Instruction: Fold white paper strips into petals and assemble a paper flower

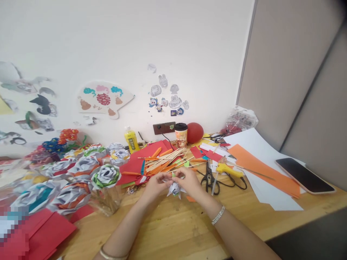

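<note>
A small white paper flower [175, 189] with pointed petals is held between my two hands, just above the wooden table [162, 231]. My left hand [158, 181] has its fingers closed at the flower's left side. From the right, my right hand [188, 180] pinches a bit of green at the flower's top. The fingers partly cover the flower. Behind the hands lies a pile of wooden sticks [165, 160] among orange paper strips. Black scissors [208, 179] and a yellow glue gun [230, 170] rest to the right of my right hand.
Finished paper roses [106, 176] crowd the left, some in a clear cup [105, 202]. Red paper [48, 231] lies at front left. A yellow bottle [131, 140], a lidded cup [181, 135] and a red balloon [195, 132] stand along the wall. White sheets [262, 193] and a phone [305, 176] lie right.
</note>
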Demonstrator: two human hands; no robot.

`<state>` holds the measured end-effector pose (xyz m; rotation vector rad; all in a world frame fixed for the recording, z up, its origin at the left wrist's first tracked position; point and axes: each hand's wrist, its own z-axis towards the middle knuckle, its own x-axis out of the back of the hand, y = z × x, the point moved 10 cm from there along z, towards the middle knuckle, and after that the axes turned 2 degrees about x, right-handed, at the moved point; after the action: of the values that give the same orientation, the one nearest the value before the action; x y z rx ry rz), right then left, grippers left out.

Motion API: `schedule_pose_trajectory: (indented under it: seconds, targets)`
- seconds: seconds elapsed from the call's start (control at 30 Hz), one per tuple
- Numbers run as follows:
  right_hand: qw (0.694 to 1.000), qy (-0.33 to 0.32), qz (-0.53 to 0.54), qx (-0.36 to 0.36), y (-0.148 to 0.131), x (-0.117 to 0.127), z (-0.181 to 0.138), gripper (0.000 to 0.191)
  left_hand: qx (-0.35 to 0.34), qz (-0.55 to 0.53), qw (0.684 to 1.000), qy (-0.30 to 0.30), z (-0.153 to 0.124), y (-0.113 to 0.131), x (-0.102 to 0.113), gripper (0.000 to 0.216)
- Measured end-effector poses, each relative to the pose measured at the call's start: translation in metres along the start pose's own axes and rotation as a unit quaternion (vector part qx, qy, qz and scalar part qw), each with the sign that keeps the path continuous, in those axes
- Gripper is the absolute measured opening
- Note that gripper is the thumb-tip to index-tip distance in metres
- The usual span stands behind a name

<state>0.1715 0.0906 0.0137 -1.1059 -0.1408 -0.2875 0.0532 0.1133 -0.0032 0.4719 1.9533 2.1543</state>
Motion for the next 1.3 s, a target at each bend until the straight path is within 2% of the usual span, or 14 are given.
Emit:
schedule_pose_trajectory:
  seconds: [0.1,0.23,0.43,0.67,0.9,1.17,1.3]
  targets:
    - [0.994,-0.047,0.082,-0.049,0.012,-0.011,0.0,0.009,0.018,-0.004,0.999,-0.039,0.001,-0.008,-0.005,0.034]
    - [0.989,-0.081,0.109,-0.063,0.015,-0.017,0.0,0.008,0.016,0.001,0.998,-0.058,0.005,-0.014,-0.005,0.032]
    - [0.992,-0.087,0.085,-0.035,0.011,-0.016,0.002,0.009,-0.005,0.005,0.998,-0.06,0.005,-0.013,-0.007,0.028]
    - [0.987,-0.104,0.119,-0.033,0.019,-0.021,0.001,0.009,0.019,0.011,0.999,-0.046,0.004,-0.013,-0.004,0.03]
    - [0.984,-0.114,0.134,-0.029,0.016,-0.022,0.0,0.007,-0.026,0.033,0.998,-0.046,0.004,-0.009,-0.004,0.025]
    - [0.98,-0.138,0.138,-0.038,0.018,-0.027,-0.001,0.01,0.006,0.025,0.998,-0.066,0.001,-0.008,-0.008,0.03]
    - [0.983,-0.124,0.129,-0.033,0.017,-0.024,0.0,0.008,0.01,0.033,0.997,-0.068,0.002,-0.009,-0.005,0.029]
